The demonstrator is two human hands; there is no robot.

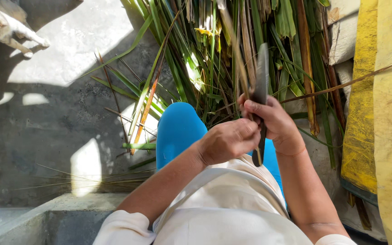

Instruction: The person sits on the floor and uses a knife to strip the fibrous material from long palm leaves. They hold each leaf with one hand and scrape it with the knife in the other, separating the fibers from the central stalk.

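My right hand (pixel 275 122) grips a dark knife (pixel 262 77), blade pointing up and away from me. My left hand (pixel 227 140) is closed on a thin brown leaf rib (pixel 237 50) that runs up along the blade's left side. The two hands touch each other above my blue-clad knee (pixel 178 129). A pile of long green and brown palm leaves (pixel 205 59) lies on the ground just beyond the hands.
Grey concrete floor (pixel 46 122) lies to the left, with a raised concrete ledge (pixel 37 218) near me. An animal's pale legs (pixel 5 27) show at the top left. Yellow sheeting (pixel 382 113) hangs along the right edge. Thin stripped ribs (pixel 82 179) lie on the floor.
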